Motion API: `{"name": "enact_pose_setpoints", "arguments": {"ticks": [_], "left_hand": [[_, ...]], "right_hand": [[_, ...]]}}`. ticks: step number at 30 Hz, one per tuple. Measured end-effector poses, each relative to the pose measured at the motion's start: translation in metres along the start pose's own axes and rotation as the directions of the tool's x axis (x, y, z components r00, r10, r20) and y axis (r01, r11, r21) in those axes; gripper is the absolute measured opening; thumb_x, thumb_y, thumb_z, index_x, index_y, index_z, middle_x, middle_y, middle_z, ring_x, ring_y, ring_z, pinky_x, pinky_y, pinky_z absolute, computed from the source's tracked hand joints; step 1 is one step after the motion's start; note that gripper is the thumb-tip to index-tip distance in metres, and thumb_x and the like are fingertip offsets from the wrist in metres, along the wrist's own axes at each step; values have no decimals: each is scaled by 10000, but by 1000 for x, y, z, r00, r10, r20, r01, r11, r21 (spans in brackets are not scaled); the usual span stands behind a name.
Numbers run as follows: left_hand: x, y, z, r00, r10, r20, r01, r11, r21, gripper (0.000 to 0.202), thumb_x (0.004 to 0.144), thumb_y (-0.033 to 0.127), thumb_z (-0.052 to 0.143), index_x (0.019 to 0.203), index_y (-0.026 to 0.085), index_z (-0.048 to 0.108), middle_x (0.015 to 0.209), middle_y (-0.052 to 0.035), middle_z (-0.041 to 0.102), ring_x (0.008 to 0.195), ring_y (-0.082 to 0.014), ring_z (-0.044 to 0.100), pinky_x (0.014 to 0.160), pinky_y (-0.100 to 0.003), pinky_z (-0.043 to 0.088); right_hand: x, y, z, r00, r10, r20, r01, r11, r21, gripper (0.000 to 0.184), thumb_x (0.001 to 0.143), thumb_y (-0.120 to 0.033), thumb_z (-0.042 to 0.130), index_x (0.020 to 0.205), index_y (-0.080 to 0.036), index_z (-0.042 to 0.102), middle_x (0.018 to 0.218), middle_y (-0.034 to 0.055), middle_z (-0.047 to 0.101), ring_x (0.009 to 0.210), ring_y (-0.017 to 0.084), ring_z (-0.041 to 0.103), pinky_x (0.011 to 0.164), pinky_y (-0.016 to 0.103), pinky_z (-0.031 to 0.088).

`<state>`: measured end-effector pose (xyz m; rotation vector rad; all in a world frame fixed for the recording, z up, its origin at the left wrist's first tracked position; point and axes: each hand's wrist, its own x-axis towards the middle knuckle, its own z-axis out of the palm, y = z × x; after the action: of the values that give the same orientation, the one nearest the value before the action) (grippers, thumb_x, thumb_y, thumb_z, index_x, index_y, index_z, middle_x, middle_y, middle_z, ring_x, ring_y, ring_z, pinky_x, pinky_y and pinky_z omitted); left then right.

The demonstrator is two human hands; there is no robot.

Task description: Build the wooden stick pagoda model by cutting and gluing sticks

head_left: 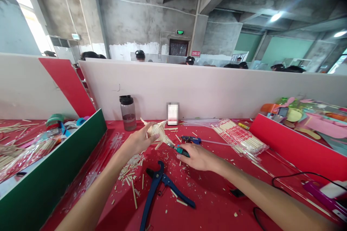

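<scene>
My left hand (139,140) is closed around a small model built of wooden sticks (159,131), holding it just above the red table (211,202). My right hand (197,157) grips a small teal-handled tool (181,150) whose tip points at the model's underside. Blue-handled cutters (159,187) lie open on the table just in front of both hands. Cut stick scraps (130,169) are scattered under my left wrist.
A dark water bottle (128,112) stands against the white partition (217,90). Packs of wooden sticks (240,139) and a blue glue gun (191,139) lie behind my right hand. A green divider (54,166) bounds the left, a red one (295,148) the right. Black cable (298,177) trails at right.
</scene>
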<state>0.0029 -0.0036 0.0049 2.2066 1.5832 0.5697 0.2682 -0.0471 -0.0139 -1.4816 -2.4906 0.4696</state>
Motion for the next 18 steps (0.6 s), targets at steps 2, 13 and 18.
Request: {"name": "enact_pose_setpoints", "arguments": {"ticks": [2, 13, 18], "left_hand": [[-1, 1, -1, 1000, -7, 3, 7, 1000, 4, 696, 907, 646, 437, 1476, 247, 398, 973, -80, 746, 939, -294, 714, 827, -359, 509], [-1, 3, -1, 1000, -29, 4, 29, 999, 19, 688, 904, 628, 447, 1475, 247, 398, 951, -88, 738, 932, -314, 711, 818, -383, 499], [1, 1, 1, 999, -37, -5, 37, 999, 19, 667, 905, 604, 460, 1469, 251, 404, 978, -98, 739, 957, -328, 709, 830, -391, 491]], "right_hand": [[0, 0, 1, 1000, 8, -11, -8, 1000, -17, 336, 977, -431, 511, 1106, -162, 667, 1128, 157, 724, 1048, 320, 668, 847, 368, 463], [0, -2, 2, 999, 34, -23, -36, 996, -77, 340, 993, -442, 475, 832, -185, 628, 825, 87, 716, 758, 238, 663, 636, 294, 365], [0, -3, 5, 997, 71, -32, -74, 993, -87, 371, 997, -486, 445, 872, -187, 627, 822, 95, 722, 761, 264, 671, 627, 306, 358]]}}
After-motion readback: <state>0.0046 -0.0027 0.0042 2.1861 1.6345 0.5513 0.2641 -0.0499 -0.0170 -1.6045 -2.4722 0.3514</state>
